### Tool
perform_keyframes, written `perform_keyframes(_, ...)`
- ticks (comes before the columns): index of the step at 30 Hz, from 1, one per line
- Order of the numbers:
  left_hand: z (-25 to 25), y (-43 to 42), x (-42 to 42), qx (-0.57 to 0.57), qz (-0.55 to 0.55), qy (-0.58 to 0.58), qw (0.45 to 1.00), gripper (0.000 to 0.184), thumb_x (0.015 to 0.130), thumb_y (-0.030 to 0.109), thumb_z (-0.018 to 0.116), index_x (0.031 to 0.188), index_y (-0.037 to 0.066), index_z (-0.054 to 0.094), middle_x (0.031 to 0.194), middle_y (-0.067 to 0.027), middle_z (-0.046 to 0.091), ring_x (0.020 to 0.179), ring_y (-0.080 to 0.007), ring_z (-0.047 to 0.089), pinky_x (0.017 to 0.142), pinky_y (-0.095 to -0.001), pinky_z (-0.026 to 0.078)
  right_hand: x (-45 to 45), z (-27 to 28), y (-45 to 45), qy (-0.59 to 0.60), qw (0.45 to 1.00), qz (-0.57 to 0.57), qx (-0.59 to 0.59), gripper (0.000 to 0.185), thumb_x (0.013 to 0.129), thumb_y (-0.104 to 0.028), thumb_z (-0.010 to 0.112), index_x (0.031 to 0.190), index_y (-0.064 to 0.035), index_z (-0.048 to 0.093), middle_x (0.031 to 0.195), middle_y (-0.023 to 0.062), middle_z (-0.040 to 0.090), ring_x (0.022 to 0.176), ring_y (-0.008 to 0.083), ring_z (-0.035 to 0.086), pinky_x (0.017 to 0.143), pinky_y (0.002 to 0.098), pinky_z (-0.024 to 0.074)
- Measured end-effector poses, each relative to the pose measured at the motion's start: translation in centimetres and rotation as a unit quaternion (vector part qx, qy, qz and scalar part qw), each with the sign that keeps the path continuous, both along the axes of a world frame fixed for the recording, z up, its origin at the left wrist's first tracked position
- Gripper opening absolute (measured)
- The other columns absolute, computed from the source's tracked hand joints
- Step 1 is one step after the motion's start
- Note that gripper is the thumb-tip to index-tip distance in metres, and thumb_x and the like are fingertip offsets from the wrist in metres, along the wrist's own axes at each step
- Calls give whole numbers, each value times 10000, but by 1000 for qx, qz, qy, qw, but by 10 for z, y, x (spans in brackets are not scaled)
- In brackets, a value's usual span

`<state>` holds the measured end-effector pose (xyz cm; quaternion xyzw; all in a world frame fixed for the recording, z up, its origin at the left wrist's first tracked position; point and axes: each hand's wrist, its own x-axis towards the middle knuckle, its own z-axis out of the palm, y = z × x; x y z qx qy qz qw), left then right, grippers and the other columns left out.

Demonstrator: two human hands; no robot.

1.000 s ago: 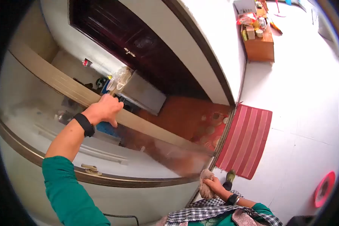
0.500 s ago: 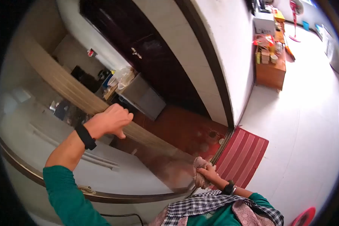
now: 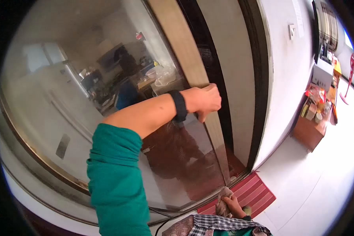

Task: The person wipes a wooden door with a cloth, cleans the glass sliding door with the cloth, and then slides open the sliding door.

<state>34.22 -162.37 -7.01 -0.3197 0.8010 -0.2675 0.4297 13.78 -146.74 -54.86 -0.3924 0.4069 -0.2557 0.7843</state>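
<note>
My left hand (image 3: 204, 100), with a black band at the wrist, has its fingers wrapped round the edge of a sliding glass door (image 3: 183, 43). The door's upright frame is pale wood-coloured, and through its pane I see a room with a reddish floor. Low in the head view, my right hand (image 3: 233, 205) grips a crumpled greyish-pink cloth (image 3: 223, 200) close to the foot of the door. The right fingertips are partly hidden by the cloth.
A red striped mat (image 3: 255, 194) lies at the doorway. To the right stands a brown cabinet (image 3: 308, 131) with boxes and packets on it, and a red fan (image 3: 349, 78) is farther back. A dark door frame (image 3: 259, 78) borders the opening. Cables (image 3: 161, 212) run along the floor.
The sliding door has moved right with my left hand, narrowing the opening. My right hand still holds the cloth. My view has turned leftward.
</note>
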Motion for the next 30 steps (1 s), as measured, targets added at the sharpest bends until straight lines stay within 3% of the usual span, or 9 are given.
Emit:
perform_keyframes(5, 2, -26, -29, -193, -132, 88, 968, 481, 633, 404, 750, 904, 24, 631, 972, -96, 551, 963, -208, 492, 877, -393, 358, -53, 52, -63, -48, 999, 7, 0, 297, 815, -144, 592, 1058, 27, 587, 914, 77, 640, 784, 190, 627, 694, 309, 508)
perform_keyframes(8, -38, -17, -30, -258, -136, 421, 859, 514, 763, 189, 668, 1192, -41, 502, 1164, -158, 506, 1143, -263, 454, 968, -432, 363, -78, 58, -97, -45, 998, -6, -36, 285, 832, -144, 579, 1063, 22, 578, 917, 82, 636, 784, 198, 630, 691, 311, 514)
perform_keyframes(11, -87, -11, -53, -138, 200, 842, 481, 503, 882, 10, 511, 1353, -69, 353, 1333, -191, 448, 1283, -294, 395, 1028, -384, 352, -93, 52, -128, -8, 997, -40, -64, 332, 831, -173, 599, 1093, 30, 572, 929, 91, 641, 797, 203, 635, 705, 320, 518)
perform_keyframes(12, -100, -31, -55, -127, 195, 845, 481, 503, 882, 10, 511, 1353, -69, 353, 1333, -191, 448, 1283, -294, 395, 1028, -384, 352, -94, 50, -140, 14, 999, -27, -39, 358, 829, -188, 609, 1104, 38, 569, 941, 97, 644, 814, 205, 636, 718, 323, 517)
perform_keyframes(15, -119, -70, -62, -30, 143, 954, 261, 536, 899, -15, 461, 1400, -51, 276, 1378, -199, 421, 1277, -268, 418, 1035, -338, 340, -97, 63, -158, 48, 998, -11, -48, 424, 821, -222, 633, 1131, 57, 560, 980, 113, 649, 848, 210, 640, 744, 331, 517)
perform_keyframes(17, -124, -100, -77, -5, 116, 970, 216, 498, 895, -19, 456, 1375, -59, 330, 1362, -197, 442, 1275, -242, 421, 1027, -323, 343, -97, 55, -165, 33, 995, -28, -85, 420, 816, -216, 633, 1127, 57, 562, 987, 116, 646, 838, 212, 642, 738, 331, 519)
perform_keyframes(19, -126, -126, -75, -52, 80, 922, 376, 461, 890, -27, 460, 1346, -47, 393, 1326, -182, 485, 1234, -216, 467, 1009, -311, 369, -103, 64, -168, 34, 996, 11, -76, 390, 812, -192, 623, 1120, 43, 571, 967, 109, 647, 824, 213, 642, 722, 330, 524)
perform_keyframes(23, -131, -149, -79, -62, 120, 960, 246, 420, 907, -41, 431, 1326, -13, 435, 1273, -156, 535, 1156, -211, 536, 989, -296, 408, -120, 58, -190, -13, 999, -32, -28, 296, 814, -150, 573, 1049, 30, 589, 893, 104, 642, 780, 216, 638, 681, 325, 527)
perform_keyframes(30, -133, -145, -84, -66, 118, 947, 291, 475, 871, -110, 433, 1335, -6, 419, 1306, -197, 495, 1234, -253, 464, 1027, -290, 372, -121, 63, -217, 43, 998, -23, -33, 287, 790, -133, 592, 1035, 16, 583, 880, 81, 621, 787, 194, 618, 695, 311, 515)
